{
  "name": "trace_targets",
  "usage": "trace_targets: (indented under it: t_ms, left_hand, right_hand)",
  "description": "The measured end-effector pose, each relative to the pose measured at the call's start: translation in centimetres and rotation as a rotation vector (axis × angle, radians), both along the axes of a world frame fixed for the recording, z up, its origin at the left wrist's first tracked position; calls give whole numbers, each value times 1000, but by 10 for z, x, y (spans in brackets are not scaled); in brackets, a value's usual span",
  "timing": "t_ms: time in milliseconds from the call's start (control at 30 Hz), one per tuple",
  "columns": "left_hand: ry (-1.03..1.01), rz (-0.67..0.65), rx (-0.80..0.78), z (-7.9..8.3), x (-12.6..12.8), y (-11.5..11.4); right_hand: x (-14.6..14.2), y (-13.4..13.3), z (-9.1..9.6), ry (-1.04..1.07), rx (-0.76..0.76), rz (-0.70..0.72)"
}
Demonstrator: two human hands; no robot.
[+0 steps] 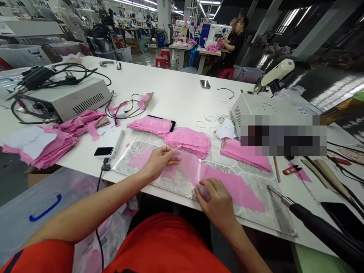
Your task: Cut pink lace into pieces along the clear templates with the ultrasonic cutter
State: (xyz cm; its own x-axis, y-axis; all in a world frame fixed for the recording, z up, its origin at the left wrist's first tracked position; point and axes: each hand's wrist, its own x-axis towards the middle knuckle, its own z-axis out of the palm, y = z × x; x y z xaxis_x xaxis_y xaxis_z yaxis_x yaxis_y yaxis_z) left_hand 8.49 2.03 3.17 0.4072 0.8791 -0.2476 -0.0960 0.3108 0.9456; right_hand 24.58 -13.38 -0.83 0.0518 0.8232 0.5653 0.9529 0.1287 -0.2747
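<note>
A thin, sheer pink fabric piece (227, 184) stretches across a clear-topped, marble-patterned board (170, 187) at the table's front edge. My left hand (162, 161) pinches its upper left part between thumb and fingers. Along the lower edge, my right hand (216, 199) has its fingers curled in, thumb and index close together at the fabric; the exact contact is partly hidden. Another pink piece (139, 159) lies flat on the board by my left wrist. Just beyond my hands sit a stack of scalloped pink pieces (189, 140) and a second pink stack (150, 125).
A black-handled hot-tip tool (307, 218) rests at the right, its metal tip over the board. Folded pink fabric (246, 153) lies by a grey box (267, 110). A power bank (109, 146), bundled pink pieces (54, 144) and another grey box (65, 98) stand left. A co-worker (234, 41) sits beyond.
</note>
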Motion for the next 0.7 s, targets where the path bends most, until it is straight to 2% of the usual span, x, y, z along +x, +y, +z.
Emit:
trace_targets:
  t_ms: [133,233,500,567,700]
  left_hand:
    - [-11,-3,47,-3,-16,7]
    - [26,8,113,-9,-30,13]
    - [295,87,437,-18,-88,16]
    - [403,106,570,-23,-106,12]
    - [722,50,962,-38,-131,3]
  right_hand:
    - [-8,15,-11,-95,-66,-24]
    - [-7,21,-12,-137,-80,3]
    - [-25,47,-5,-159,-115,167]
    - [-31,54,-6,-157,-110,203]
    - [-35,59,-2,-114,-139,281]
